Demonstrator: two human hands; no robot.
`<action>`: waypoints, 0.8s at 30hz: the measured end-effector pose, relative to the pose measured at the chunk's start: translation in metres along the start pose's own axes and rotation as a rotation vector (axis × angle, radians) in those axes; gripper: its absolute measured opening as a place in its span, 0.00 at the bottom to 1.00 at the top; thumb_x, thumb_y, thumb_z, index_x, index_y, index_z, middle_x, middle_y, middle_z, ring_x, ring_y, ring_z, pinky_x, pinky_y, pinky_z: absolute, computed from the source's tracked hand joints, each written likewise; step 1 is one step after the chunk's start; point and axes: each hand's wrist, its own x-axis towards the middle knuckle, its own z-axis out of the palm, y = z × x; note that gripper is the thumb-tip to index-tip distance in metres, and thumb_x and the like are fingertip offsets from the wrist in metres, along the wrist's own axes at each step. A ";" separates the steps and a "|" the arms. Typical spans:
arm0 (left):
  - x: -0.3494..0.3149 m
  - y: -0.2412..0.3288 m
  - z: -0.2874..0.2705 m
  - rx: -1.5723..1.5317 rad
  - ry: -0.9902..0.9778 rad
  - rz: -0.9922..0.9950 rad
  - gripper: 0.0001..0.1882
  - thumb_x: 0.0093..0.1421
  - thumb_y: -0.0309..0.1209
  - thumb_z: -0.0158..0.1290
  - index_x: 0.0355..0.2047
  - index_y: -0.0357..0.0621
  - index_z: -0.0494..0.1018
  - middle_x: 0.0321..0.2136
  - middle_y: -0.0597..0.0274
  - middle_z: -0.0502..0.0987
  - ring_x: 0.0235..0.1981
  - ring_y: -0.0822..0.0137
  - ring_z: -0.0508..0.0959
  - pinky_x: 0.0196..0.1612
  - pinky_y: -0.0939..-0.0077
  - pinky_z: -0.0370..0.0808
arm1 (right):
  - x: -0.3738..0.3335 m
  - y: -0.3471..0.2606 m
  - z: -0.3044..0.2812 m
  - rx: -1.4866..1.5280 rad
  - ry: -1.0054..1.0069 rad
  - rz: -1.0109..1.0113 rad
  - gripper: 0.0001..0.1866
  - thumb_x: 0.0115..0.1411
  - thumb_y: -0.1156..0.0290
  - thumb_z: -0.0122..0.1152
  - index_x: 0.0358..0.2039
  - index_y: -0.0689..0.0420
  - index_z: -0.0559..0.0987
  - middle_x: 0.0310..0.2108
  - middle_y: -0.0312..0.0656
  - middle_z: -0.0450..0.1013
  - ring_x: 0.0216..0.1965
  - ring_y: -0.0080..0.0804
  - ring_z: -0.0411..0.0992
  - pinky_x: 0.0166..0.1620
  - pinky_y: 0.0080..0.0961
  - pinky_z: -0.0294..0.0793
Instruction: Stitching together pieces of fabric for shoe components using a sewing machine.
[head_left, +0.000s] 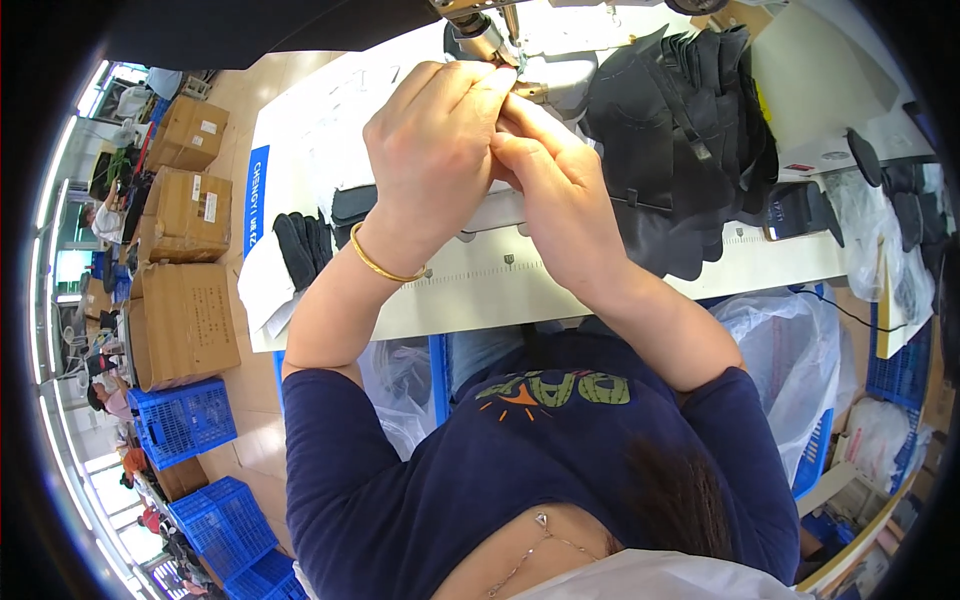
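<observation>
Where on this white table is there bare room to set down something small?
A bare strip of table runs along the near edge, below the left hand and right hand. A shorter strip borders the black stack on its right. It's crowded under the sewing machine and by the small black pieces at left.

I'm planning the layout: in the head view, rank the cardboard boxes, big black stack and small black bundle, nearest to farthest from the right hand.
From the right hand:
1. Big black stack: just right.
2. Small black bundle: to the left.
3. Cardboard boxes: far left.
</observation>
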 end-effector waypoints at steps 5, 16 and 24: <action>-0.005 -0.002 0.006 -0.149 0.026 -0.105 0.12 0.46 0.20 0.56 0.34 0.38 0.78 0.31 0.61 0.78 0.33 0.60 0.78 0.35 0.69 0.77 | 0.000 0.010 -0.004 -0.095 0.022 -0.147 0.16 0.68 0.71 0.46 0.52 0.66 0.73 0.35 0.34 0.72 0.34 0.16 0.64 0.36 0.17 0.68; -0.010 -0.036 -0.016 -0.101 -0.119 0.117 0.25 0.42 0.20 0.57 0.44 0.45 0.81 0.44 0.66 0.80 0.39 0.62 0.76 0.40 0.70 0.76 | -0.002 0.018 0.006 -0.065 -0.030 -0.022 0.28 0.70 0.76 0.47 0.67 0.71 0.56 0.61 0.50 0.64 0.62 0.34 0.65 0.61 0.31 0.70; -0.008 -0.031 -0.023 -0.124 -0.194 0.091 0.23 0.42 0.22 0.58 0.43 0.45 0.81 0.42 0.66 0.79 0.37 0.61 0.75 0.38 0.69 0.74 | -0.007 0.015 0.011 -0.084 -0.073 -0.089 0.26 0.70 0.79 0.45 0.66 0.71 0.57 0.60 0.52 0.66 0.61 0.33 0.66 0.65 0.29 0.65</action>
